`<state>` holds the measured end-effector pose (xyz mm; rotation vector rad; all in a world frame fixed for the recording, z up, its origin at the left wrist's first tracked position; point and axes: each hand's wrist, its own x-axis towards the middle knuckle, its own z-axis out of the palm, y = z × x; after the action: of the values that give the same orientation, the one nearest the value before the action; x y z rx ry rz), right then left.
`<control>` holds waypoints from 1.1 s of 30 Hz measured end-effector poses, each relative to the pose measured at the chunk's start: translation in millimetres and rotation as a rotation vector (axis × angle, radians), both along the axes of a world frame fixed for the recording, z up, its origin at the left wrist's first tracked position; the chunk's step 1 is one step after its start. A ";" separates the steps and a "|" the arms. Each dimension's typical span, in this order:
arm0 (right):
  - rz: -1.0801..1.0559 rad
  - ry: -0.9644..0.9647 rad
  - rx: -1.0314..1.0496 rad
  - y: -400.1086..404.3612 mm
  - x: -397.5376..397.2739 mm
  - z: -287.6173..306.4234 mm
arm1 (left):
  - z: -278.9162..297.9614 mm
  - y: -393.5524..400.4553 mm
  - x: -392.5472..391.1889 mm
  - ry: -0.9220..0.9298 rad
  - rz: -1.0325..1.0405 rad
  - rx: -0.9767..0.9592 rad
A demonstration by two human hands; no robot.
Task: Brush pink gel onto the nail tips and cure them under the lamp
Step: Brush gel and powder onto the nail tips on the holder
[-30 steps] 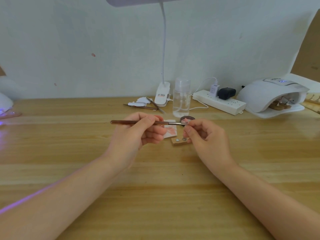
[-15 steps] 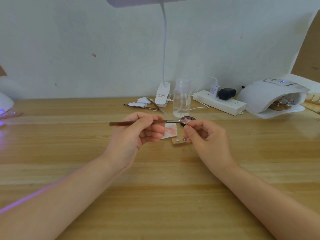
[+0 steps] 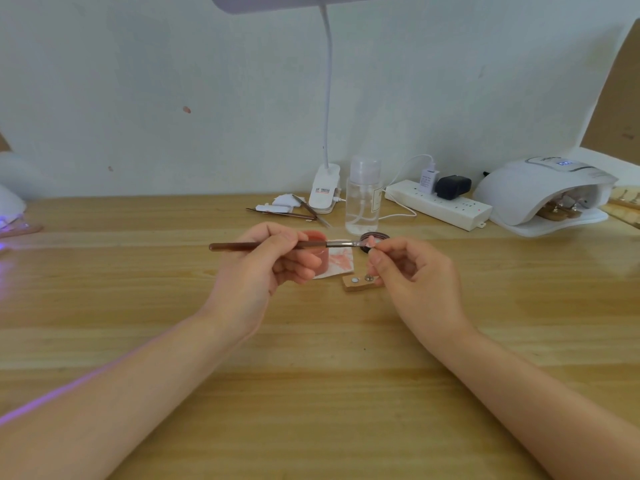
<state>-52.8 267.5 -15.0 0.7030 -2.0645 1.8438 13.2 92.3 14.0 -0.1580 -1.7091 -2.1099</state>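
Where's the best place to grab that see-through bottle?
Probably the clear bottle is best taken around its straight round middle, below the cap, coming from the front. It stands upright, the power strip sits close on its right, and the lamp clip on its left.

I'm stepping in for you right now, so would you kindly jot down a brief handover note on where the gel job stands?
Left hand: shut on the brush, bristle end at the nail tip.
Right hand: pinching the nail tip over the open gel pot.
Wooden holder lies on the table below the right hand; stained wipe paper beside it.
Curing lamp at far right already holds some holders inside.
Done: apparently an earlier batch is under the lamp.
Left: finish coating this tip, seat it on the holder, cure it.
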 end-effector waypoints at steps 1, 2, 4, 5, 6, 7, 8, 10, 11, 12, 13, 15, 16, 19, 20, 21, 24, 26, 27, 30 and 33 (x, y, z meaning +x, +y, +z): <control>0.002 -0.002 -0.002 0.0 0.1 0.2 | -0.1 -0.3 -0.1 0.006 0.009 0.003; 0.004 -0.003 -0.004 -0.2 0.2 0.3 | 0.1 0.0 0.0 0.012 0.014 -0.001; 0.013 -0.008 -0.012 -0.5 0.3 0.5 | 0.1 1.2 0.8 0.040 0.021 -0.024; 0.019 -0.014 -0.020 -0.9 0.2 0.5 | -0.2 2.2 2.0 0.066 0.028 -0.045; 0.024 -0.020 -0.027 -1.1 0.2 0.4 | -0.6 3.5 3.7 0.096 0.045 -0.085; 0.028 -0.023 -0.033 -1.3 0.1 0.4 | -0.9 5.0 5.7 0.126 0.074 -0.154; 0.030 -0.028 -0.039 -1.6 -0.1 0.2 | -1.6 6.9 7.9 0.154 0.102 -0.237; 0.035 -0.038 -0.052 -1.7 -0.4 -0.1 | -4.5 11.6 11.2 0.190 0.143 -0.365; 0.037 -0.041 -0.058 -1.6 -0.6 -0.3 | -5.9 14.0 12.7 0.195 0.154 -0.397; 0.038 -0.040 -0.062 -1.5 -0.7 -0.3 | -7.0 16.4 13.9 0.202 0.158 -0.418; 0.038 -0.038 -0.062 -1.3 -0.9 -0.3 | -8.0 18.4 14.7 0.209 0.154 -0.430; 0.040 -0.037 -0.061 -1.1 -0.9 -0.5 | -9.0 19.9 16.4 0.219 0.123 -0.433; 0.041 -0.039 -0.059 -0.8 -1.0 -0.6 | -9.0 19.6 17.1 0.226 0.112 -0.435; 0.043 -0.044 -0.054 0.1 -1.0 -0.3 | -7.9 17.5 18.7 0.250 0.116 -0.438; 0.042 -0.044 -0.054 0.1 -1.2 -0.2 | -7.6 17.5 18.7 0.253 0.123 -0.434; 0.041 -0.044 -0.055 0.2 -1.3 -0.1 | -7.5 17.7 18.4 0.258 0.132 -0.430; 0.039 -0.044 -0.052 -0.4 -1.3 -0.4 | -7.5 19.4 16.7 0.258 0.143 -0.418; 0.037 -0.049 -0.053 -0.7 -1.0 -0.5 | -8.8 18.9 16.1 0.239 0.122 -0.427; 0.037 -0.054 -0.059 -0.7 -0.9 -0.5 | -10.0 18.0 16.2 0.233 0.110 -0.446; 0.040 -0.078 -0.071 0.1 -0.9 0.3 | -11.9 14.3 17.4 0.214 0.103 -0.501; 0.037 -0.097 -0.060 0.5 -0.7 0.7 | -10.4 12.1 17.8 0.248 0.118 -0.525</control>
<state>-53.5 268.0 -14.3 0.6528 -2.0586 1.9885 31.0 104.3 3.6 -0.4384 -2.0171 -1.4491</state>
